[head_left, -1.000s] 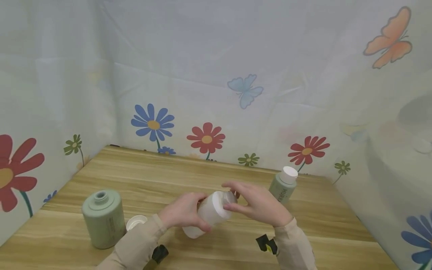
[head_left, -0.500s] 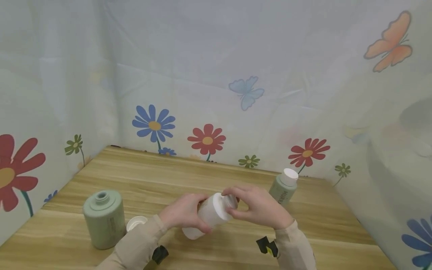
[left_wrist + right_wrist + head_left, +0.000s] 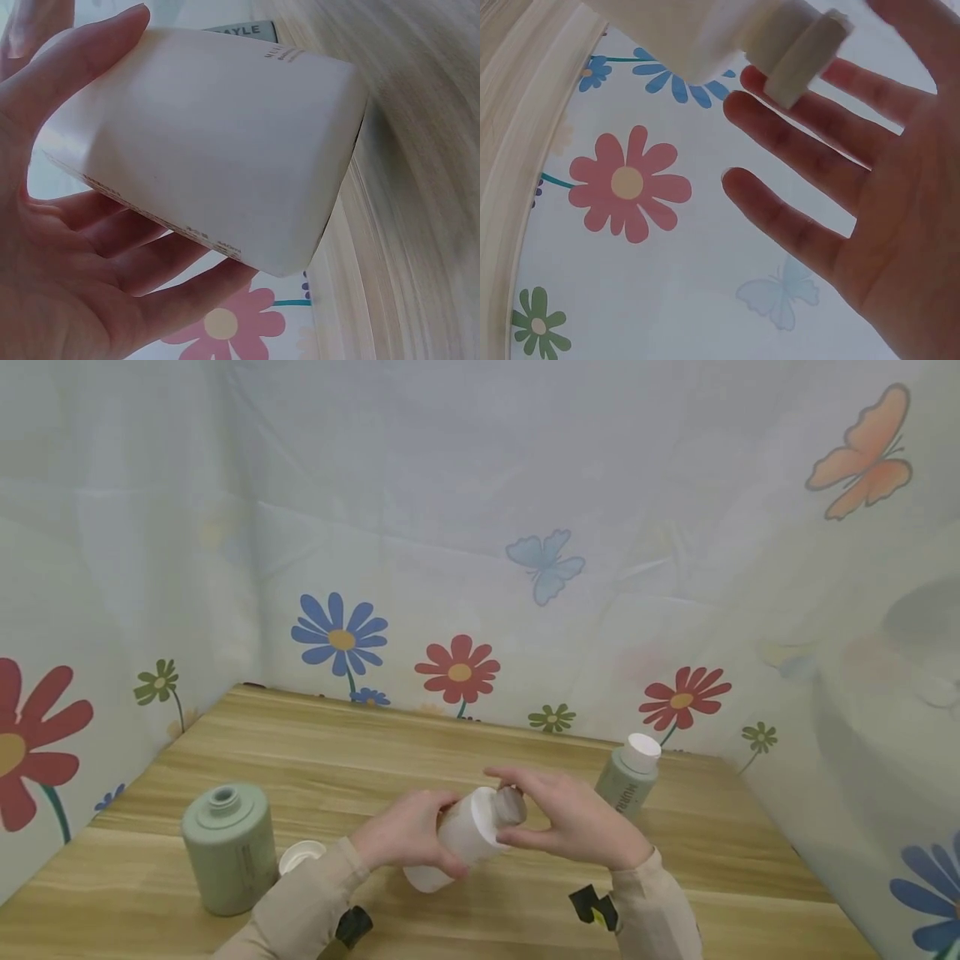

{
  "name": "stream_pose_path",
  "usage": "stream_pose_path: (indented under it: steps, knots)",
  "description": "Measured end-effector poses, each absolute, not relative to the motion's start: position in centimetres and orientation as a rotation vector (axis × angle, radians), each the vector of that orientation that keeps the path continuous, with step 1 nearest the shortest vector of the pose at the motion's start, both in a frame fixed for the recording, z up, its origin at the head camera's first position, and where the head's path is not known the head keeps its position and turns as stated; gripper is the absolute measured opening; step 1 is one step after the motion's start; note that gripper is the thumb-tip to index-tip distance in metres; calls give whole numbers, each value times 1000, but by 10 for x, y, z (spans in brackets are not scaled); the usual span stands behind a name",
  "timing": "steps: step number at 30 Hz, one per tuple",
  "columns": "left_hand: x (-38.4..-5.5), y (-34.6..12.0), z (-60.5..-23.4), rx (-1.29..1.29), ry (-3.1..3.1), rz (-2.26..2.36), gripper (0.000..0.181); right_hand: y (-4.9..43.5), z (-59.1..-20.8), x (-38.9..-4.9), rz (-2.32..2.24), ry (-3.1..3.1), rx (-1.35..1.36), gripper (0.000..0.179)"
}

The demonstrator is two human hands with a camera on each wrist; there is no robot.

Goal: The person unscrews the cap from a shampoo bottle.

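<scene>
My left hand (image 3: 401,831) grips a white bottle (image 3: 467,837), thumb on one side and fingers on the other. The bottle tilts, its top toward the right; small print shows on its body (image 3: 225,142) in the left wrist view. On its neck sits a greyish-white cap (image 3: 510,807). Around that cap my right hand (image 3: 588,822) is spread, index finger above and thumb below near the bottle's shoulder. In the right wrist view, the right hand's fingers (image 3: 802,157) are nearly straight behind the cap (image 3: 802,60), and the thumb stands apart from it.
A large green bottle (image 3: 232,856) with an uncovered neck stands at left, with a white lid (image 3: 302,853) beside it. A smaller green bottle (image 3: 628,781) with a white cap stands behind my right hand. Patterned cloth (image 3: 420,510) encloses the wooden table (image 3: 360,735).
My right fingers closed in on the cap half a second ago and have now spread again, showing more of it. The left hand and bottle stay nearly in place.
</scene>
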State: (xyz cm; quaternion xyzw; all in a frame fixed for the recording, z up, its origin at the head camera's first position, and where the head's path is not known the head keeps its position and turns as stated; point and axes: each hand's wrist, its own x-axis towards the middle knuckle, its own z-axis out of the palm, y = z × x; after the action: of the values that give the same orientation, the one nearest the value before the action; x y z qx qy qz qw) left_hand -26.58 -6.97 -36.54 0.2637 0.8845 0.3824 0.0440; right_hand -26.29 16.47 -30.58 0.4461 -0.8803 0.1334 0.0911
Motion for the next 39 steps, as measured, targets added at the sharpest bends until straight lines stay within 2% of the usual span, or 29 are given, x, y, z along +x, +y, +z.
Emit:
stream_pose_path:
  steps: [2,4,12,22,39]
  knots:
    - [-266,-70,-365,805,2707,1167,69,164,-307,-263,424,-2658,1278,66]
    - [-267,-70,-365,798,2706,1165,71,164,-308,-263,415,-2679,1229,64]
    - [-266,-70,-366,794,2710,1147,70,163,-312,-264,343,-2645,1181,38]
    - [-264,-69,-364,803,2706,1157,64,164,-311,-263,287,-2625,1189,29]
    - [-268,-69,-366,795,2689,1168,65,169,-309,-269,229,-2392,1478,35]
